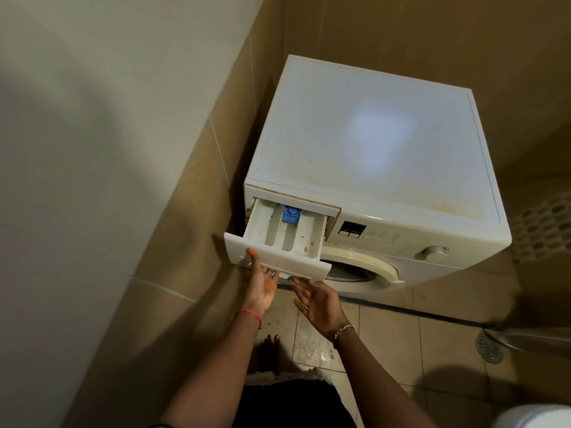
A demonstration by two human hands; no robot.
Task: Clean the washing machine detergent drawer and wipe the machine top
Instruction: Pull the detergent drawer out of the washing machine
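Head view. Washing machine: white, top stained. Detergent drawer: pulled out, machine's upper left, orange specks inside. Left hand: grips drawer front, thumb above. Right hand: spread, palm up, just beneath drawer front. Blue insert: drawer rear.

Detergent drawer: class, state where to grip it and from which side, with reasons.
Grip the front panel at its lower edge from below, thumb on its face, as the left hand does: the drawer juts toward the person and the wide panel overhangs.
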